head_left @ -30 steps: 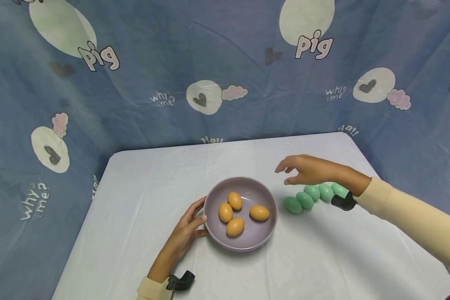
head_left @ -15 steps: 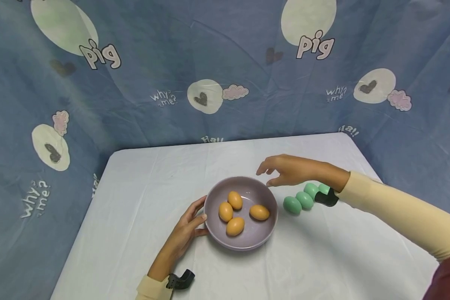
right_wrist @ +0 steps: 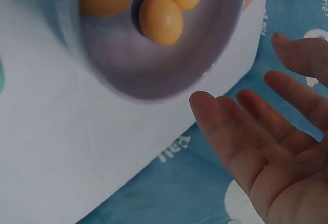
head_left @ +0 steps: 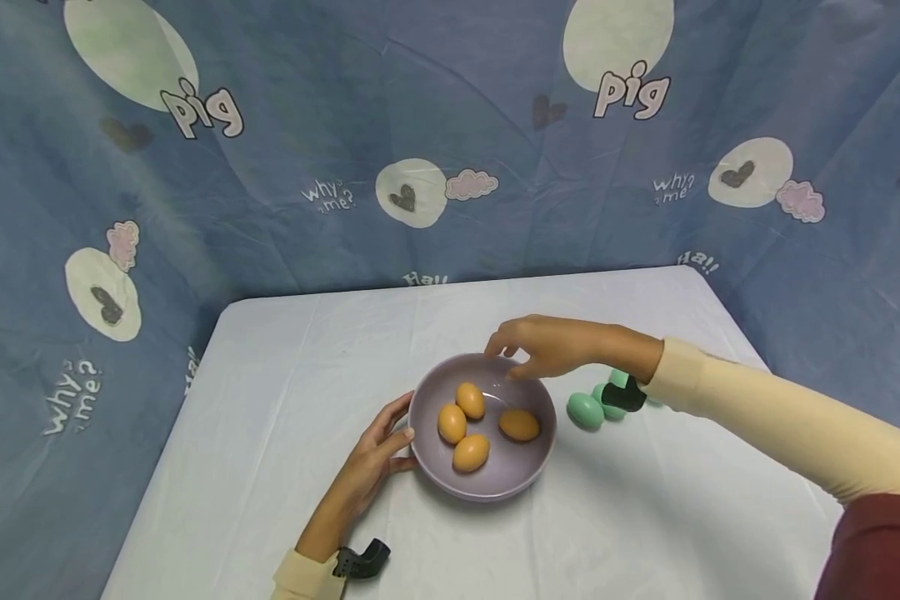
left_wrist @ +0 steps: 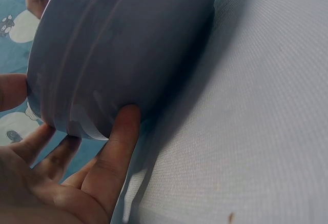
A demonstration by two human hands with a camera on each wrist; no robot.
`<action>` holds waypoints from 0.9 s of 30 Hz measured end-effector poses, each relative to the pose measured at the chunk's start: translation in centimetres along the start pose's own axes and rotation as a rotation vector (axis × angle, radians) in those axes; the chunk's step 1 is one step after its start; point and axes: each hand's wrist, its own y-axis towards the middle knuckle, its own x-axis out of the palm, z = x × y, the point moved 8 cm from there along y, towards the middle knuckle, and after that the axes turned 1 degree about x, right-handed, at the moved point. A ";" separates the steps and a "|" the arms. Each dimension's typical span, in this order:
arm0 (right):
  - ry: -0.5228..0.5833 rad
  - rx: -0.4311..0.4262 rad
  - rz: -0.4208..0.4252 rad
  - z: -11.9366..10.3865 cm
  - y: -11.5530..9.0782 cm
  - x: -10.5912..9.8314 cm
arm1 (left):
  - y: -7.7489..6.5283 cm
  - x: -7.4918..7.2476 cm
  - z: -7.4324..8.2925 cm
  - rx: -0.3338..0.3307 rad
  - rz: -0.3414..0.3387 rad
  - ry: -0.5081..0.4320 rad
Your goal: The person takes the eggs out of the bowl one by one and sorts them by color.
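Note:
A mauve bowl [head_left: 528,467] stands on the white table with several orange eggs [head_left: 471,454] inside, one of them apart at the right. My left hand [head_left: 371,458] holds the bowl from its left side. In the left wrist view, the thumb is at the rim and the fingers [left_wrist: 123,137] lie along the outer wall, one low near the base. My right hand [head_left: 547,343] hovers over the bowl's far right rim with bent, spread fingers and nothing between them. The right wrist view shows those fingers [right_wrist: 220,126] beside the rim, above the eggs [right_wrist: 161,20].
To the right of the bowl, several green eggs [head_left: 585,411] lie on the table [head_left: 307,358], partly hidden behind the right wrist's black camera band [head_left: 622,395]. A blue printed cloth [head_left: 270,233] hangs behind and beside the table.
My right hand has moved left, from above the green eggs to over the bowl's far right rim, holding nothing. The left hand, bowl and orange eggs stay where they were.

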 end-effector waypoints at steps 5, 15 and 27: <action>-0.019 -0.059 -0.004 -1.2 1.2 0.0 | -0.1 -0.1 0.0 0.003 0.004 -0.005; -0.035 -0.135 -0.057 -2.3 2.5 1.3 | 0.1 -0.1 -0.1 0.015 -0.025 -0.021; 0.035 -0.136 -0.150 -2.5 3.6 3.8 | 0.1 0.0 -0.2 0.007 -0.011 -0.018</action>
